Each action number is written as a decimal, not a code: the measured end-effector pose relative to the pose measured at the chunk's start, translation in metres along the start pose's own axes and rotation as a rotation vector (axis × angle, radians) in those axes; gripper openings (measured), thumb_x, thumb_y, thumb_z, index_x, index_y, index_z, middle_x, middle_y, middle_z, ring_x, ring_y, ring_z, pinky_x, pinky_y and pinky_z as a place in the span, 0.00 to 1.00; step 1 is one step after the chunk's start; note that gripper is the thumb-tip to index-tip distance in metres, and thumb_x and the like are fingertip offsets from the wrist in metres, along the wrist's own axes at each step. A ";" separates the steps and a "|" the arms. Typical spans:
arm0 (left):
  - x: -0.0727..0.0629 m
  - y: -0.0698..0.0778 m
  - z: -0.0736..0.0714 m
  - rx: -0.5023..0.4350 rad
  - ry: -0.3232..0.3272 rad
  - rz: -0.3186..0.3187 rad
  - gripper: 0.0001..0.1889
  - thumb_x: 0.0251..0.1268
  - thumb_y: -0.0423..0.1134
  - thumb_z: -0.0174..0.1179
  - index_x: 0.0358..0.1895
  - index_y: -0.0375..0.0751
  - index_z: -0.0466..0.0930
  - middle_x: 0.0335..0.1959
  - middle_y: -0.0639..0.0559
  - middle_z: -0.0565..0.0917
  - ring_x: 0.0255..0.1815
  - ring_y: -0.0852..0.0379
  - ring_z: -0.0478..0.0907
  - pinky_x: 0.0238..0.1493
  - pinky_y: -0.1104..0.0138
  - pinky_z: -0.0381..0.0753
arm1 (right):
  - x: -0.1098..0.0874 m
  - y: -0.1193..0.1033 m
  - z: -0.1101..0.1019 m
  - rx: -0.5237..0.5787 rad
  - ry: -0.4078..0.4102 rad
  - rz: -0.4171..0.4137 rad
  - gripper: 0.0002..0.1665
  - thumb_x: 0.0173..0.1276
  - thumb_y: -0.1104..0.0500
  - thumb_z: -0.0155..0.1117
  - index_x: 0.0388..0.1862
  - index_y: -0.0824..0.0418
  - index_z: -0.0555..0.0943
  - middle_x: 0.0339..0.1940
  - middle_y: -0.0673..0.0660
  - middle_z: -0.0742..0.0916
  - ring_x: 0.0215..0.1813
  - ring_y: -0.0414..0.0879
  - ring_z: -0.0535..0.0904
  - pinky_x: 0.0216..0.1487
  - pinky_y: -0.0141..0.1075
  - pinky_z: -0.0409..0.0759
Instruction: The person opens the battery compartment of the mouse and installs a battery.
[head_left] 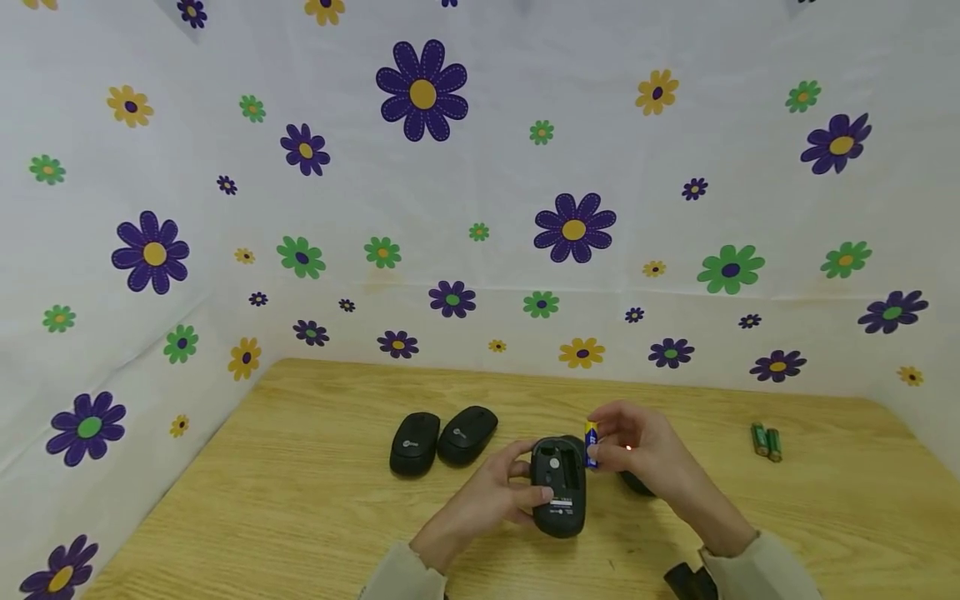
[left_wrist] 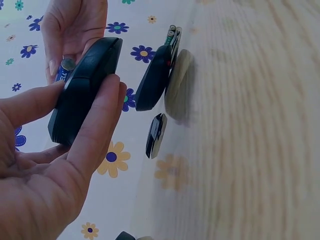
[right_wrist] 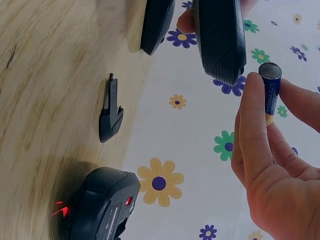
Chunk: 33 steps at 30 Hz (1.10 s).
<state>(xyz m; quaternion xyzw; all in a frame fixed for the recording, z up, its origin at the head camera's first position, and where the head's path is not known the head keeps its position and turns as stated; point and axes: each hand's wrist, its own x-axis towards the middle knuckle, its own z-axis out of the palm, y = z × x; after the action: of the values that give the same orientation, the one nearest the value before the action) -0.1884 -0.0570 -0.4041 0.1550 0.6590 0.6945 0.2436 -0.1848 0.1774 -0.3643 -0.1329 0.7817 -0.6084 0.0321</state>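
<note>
My left hand (head_left: 498, 492) grips a black computer mouse (head_left: 558, 508) with its underside turned up. A battery slot lies open and dark on that underside, and the thumb presses near a white label. Just right of the mouse, my right hand (head_left: 641, 442) pinches a blue battery (right_wrist: 270, 95) between thumb and fingertips, its flat end upward in the right wrist view. In the head view the battery is close beside the mouse's upper right edge. Partly hidden below the right hand is another mouse (right_wrist: 102, 205), showing a red light.
Two black mice (head_left: 415, 444) lie side by side on the wooden table (head_left: 262, 500), left of the hands. Two green batteries (head_left: 767, 440) lie at the right. A small black battery cover (right_wrist: 111, 110) rests on the table. Behind stands a flower-patterned cloth (head_left: 480, 167).
</note>
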 end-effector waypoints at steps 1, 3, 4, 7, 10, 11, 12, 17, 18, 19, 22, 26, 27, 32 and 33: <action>0.000 0.000 0.000 -0.003 0.001 -0.001 0.35 0.68 0.25 0.61 0.76 0.32 0.59 0.47 0.41 0.81 0.43 0.47 0.85 0.37 0.56 0.89 | 0.000 0.000 0.001 -0.003 0.003 -0.004 0.23 0.64 0.73 0.67 0.57 0.78 0.74 0.40 0.61 0.82 0.37 0.45 0.81 0.38 0.40 0.88; 0.000 0.000 0.000 -0.001 0.000 -0.002 0.34 0.68 0.25 0.61 0.76 0.32 0.60 0.46 0.41 0.81 0.43 0.47 0.85 0.37 0.56 0.89 | 0.000 0.000 0.002 -0.006 0.005 -0.011 0.23 0.64 0.73 0.68 0.57 0.78 0.74 0.41 0.61 0.82 0.37 0.46 0.82 0.38 0.40 0.88; 0.000 0.000 0.000 -0.001 0.000 -0.002 0.34 0.68 0.25 0.61 0.76 0.32 0.60 0.46 0.41 0.81 0.43 0.47 0.85 0.37 0.56 0.89 | 0.001 0.000 0.003 -0.003 0.003 -0.010 0.23 0.64 0.73 0.68 0.57 0.78 0.74 0.41 0.61 0.82 0.38 0.46 0.82 0.39 0.40 0.88; 0.000 0.000 0.000 0.001 -0.002 -0.004 0.33 0.69 0.25 0.61 0.76 0.33 0.61 0.46 0.41 0.81 0.43 0.47 0.85 0.38 0.56 0.89 | 0.001 -0.001 0.005 0.001 -0.004 -0.001 0.23 0.64 0.73 0.69 0.56 0.78 0.74 0.41 0.61 0.82 0.38 0.47 0.83 0.40 0.40 0.88; 0.000 0.000 0.000 -0.002 -0.004 -0.005 0.33 0.69 0.25 0.61 0.75 0.34 0.62 0.46 0.41 0.81 0.44 0.46 0.85 0.38 0.55 0.89 | 0.001 -0.001 0.007 -0.003 -0.002 0.011 0.23 0.64 0.73 0.69 0.56 0.77 0.74 0.41 0.61 0.82 0.38 0.47 0.83 0.40 0.39 0.88; 0.000 0.000 0.000 -0.003 -0.006 -0.005 0.33 0.69 0.25 0.61 0.75 0.34 0.62 0.46 0.41 0.81 0.44 0.46 0.85 0.38 0.55 0.89 | 0.001 -0.001 0.008 -0.009 0.002 0.010 0.23 0.64 0.73 0.69 0.56 0.77 0.74 0.41 0.61 0.82 0.38 0.47 0.83 0.40 0.39 0.88; 0.001 0.000 0.000 -0.003 -0.007 -0.004 0.33 0.69 0.25 0.61 0.75 0.34 0.62 0.46 0.41 0.81 0.44 0.46 0.85 0.39 0.54 0.89 | 0.002 -0.001 0.008 -0.016 0.006 0.008 0.22 0.63 0.73 0.69 0.56 0.77 0.75 0.41 0.61 0.83 0.37 0.47 0.83 0.40 0.38 0.88; 0.001 0.001 0.000 0.001 -0.005 -0.005 0.33 0.69 0.25 0.61 0.76 0.33 0.61 0.46 0.41 0.81 0.44 0.45 0.85 0.38 0.54 0.89 | 0.003 0.000 0.011 -0.038 0.017 -0.018 0.22 0.63 0.74 0.70 0.55 0.77 0.75 0.41 0.61 0.84 0.36 0.47 0.83 0.38 0.38 0.88; 0.001 0.001 0.000 0.003 -0.003 -0.008 0.34 0.69 0.25 0.61 0.76 0.33 0.60 0.46 0.41 0.81 0.44 0.45 0.85 0.38 0.55 0.89 | 0.004 0.001 0.012 -0.041 0.015 -0.023 0.22 0.62 0.74 0.70 0.54 0.77 0.75 0.41 0.62 0.84 0.36 0.47 0.83 0.37 0.38 0.88; 0.001 0.001 0.000 0.004 -0.001 -0.011 0.34 0.69 0.25 0.61 0.76 0.32 0.60 0.46 0.41 0.81 0.44 0.45 0.85 0.38 0.55 0.89 | 0.004 0.001 0.013 -0.041 0.015 -0.026 0.22 0.62 0.74 0.70 0.54 0.77 0.76 0.41 0.62 0.84 0.36 0.48 0.82 0.37 0.38 0.88; 0.000 0.001 0.000 0.006 0.000 -0.019 0.35 0.69 0.25 0.61 0.76 0.32 0.59 0.47 0.40 0.81 0.44 0.44 0.85 0.38 0.55 0.89 | 0.004 0.002 0.016 -0.049 0.017 -0.028 0.21 0.62 0.73 0.70 0.53 0.76 0.76 0.40 0.61 0.83 0.36 0.49 0.81 0.35 0.37 0.87; 0.000 0.001 0.000 0.006 -0.004 -0.021 0.35 0.69 0.25 0.61 0.77 0.32 0.59 0.47 0.40 0.80 0.45 0.44 0.85 0.38 0.54 0.89 | 0.003 0.002 0.019 -0.070 0.035 -0.023 0.20 0.62 0.73 0.70 0.52 0.75 0.77 0.39 0.60 0.82 0.36 0.49 0.80 0.34 0.35 0.86; 0.000 0.001 0.000 0.005 -0.005 -0.021 0.35 0.69 0.25 0.61 0.77 0.32 0.58 0.47 0.40 0.80 0.45 0.44 0.85 0.38 0.54 0.89 | 0.003 0.002 0.020 -0.078 0.041 -0.024 0.19 0.62 0.73 0.70 0.52 0.75 0.77 0.39 0.60 0.82 0.36 0.49 0.80 0.35 0.35 0.86; 0.000 0.001 0.000 0.006 -0.008 -0.015 0.35 0.69 0.26 0.61 0.77 0.32 0.58 0.47 0.41 0.81 0.45 0.45 0.85 0.38 0.55 0.89 | 0.003 0.004 0.023 -0.123 0.079 -0.041 0.18 0.62 0.74 0.71 0.50 0.73 0.79 0.38 0.59 0.83 0.36 0.49 0.79 0.34 0.33 0.85; 0.000 0.001 0.000 0.007 -0.008 -0.014 0.35 0.69 0.26 0.61 0.77 0.32 0.58 0.47 0.41 0.81 0.45 0.45 0.85 0.38 0.55 0.89 | 0.003 0.004 0.024 -0.134 0.085 -0.048 0.18 0.61 0.74 0.71 0.50 0.73 0.79 0.38 0.59 0.84 0.36 0.49 0.79 0.34 0.33 0.85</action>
<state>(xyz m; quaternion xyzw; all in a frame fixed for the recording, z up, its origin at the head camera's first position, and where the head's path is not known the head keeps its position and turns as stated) -0.1891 -0.0571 -0.4035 0.1543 0.6617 0.6897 0.2505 -0.1828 0.1550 -0.3744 -0.1275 0.8178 -0.5606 -0.0247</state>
